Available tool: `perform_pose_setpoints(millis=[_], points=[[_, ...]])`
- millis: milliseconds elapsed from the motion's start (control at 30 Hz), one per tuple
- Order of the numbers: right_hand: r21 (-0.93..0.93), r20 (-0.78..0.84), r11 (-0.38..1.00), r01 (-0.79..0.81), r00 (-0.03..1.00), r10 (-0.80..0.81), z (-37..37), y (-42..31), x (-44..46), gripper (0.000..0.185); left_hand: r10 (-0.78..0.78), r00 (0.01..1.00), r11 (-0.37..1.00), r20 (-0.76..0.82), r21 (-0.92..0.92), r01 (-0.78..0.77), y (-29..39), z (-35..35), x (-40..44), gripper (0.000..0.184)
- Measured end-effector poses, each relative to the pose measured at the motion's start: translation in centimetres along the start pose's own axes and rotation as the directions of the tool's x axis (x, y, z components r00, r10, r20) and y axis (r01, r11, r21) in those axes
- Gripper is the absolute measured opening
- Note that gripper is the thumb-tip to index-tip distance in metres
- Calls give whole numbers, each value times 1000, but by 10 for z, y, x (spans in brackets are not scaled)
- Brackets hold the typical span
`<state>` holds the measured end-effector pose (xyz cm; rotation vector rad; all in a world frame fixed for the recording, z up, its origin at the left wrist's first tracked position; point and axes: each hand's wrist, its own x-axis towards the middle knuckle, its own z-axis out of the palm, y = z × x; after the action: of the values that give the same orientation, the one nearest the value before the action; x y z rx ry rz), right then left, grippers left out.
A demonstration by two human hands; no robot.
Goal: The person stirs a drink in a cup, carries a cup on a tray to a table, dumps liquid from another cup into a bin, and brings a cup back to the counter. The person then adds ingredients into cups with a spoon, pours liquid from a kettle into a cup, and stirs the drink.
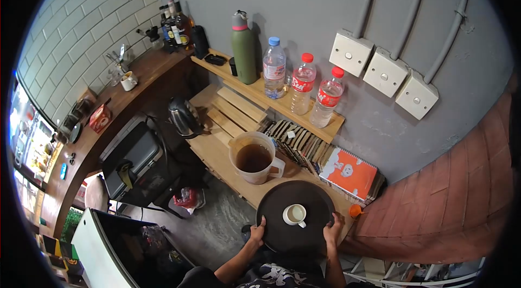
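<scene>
A round dark tray [277, 195] is held at its near rim, my left hand [257, 231] on its left side and my right hand [332, 230] on its right. The fingers of both hands are wrapped round the edge, partly hidden under it. On the tray stands a small white cup [294, 214] with pale liquid in it, its handle toward me. Just beyond the tray, a translucent pitcher [253, 159] of brown liquid stands on the wooden bench, with its handle to the right.
Behind the pitcher are a black kettle [185, 117], an orange notebook [348, 173] and a wall shelf [249, 86] with a green bottle [244, 52] and several plastic bottles. At left are a black chair [135, 157] and a curved wooden counter [103, 109].
</scene>
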<state>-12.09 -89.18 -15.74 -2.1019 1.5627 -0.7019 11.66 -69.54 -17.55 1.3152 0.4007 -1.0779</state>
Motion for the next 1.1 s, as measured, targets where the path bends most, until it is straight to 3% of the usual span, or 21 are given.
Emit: perform_pose_setpoints(millis=[67,100,133,200,333,400,467,533,633,700,833,867,933,1000,1067,1100], points=[[108,-50,992,71,997,-66,-3,-20,-6,46,-28,1000,1000,-13,8,28,-2,3,7,72],[224,54,974,-17,999,5,-14,-37,-6,44,-47,998,999,-37,9,47,-1,8,5,71],[326,51,941,94,992,-117,-1,-26,-5,43,-54,998,998,-29,14,54,0,15,3,71],[455,290,890,0,945,-149,-7,-34,-6,41,-45,992,997,-118,55,52,0,24,-1,69],[621,479,757,-206,864,-158,9,-34,-13,32,54,980,994,-190,105,-34,-22,28,20,63],[609,505,753,-249,854,-126,12,-36,-12,27,119,971,979,-208,188,-79,-35,23,41,66],[595,536,750,-290,838,-101,12,-35,-8,24,85,977,987,-195,153,-56,-35,24,39,69],[478,685,798,-367,724,-77,14,-32,-3,20,55,981,993,-187,116,-34,-35,25,37,72],[459,745,771,-442,664,-63,21,-32,1,17,69,986,986,-154,159,-45,-37,20,38,82],[474,732,776,-417,677,-83,28,-33,0,15,134,984,956,-113,274,-99,-45,16,37,82],[525,703,735,-428,705,-92,37,-34,-1,12,112,992,932,-54,353,-86,-35,14,-9,80],[533,694,723,-439,715,-77,38,-36,-2,12,117,991,935,-72,344,-85,-34,10,-18,80],[525,687,700,-484,727,-13,40,-44,-8,16,-92,995,941,-25,325,95,-38,-8,-28,77],[531,651,704,-473,759,19,45,-53,-19,16,-72,995,953,-64,291,87,-50,-30,-32,68],[563,589,697,-444,807,39,51,-62,-31,18,-81,986,987,143,146,60,-54,-55,-43,58],[591,560,684,-429,828,35,52,-68,-38,20,-65,990,992,124,119,50,-53,-65,-51,58]])
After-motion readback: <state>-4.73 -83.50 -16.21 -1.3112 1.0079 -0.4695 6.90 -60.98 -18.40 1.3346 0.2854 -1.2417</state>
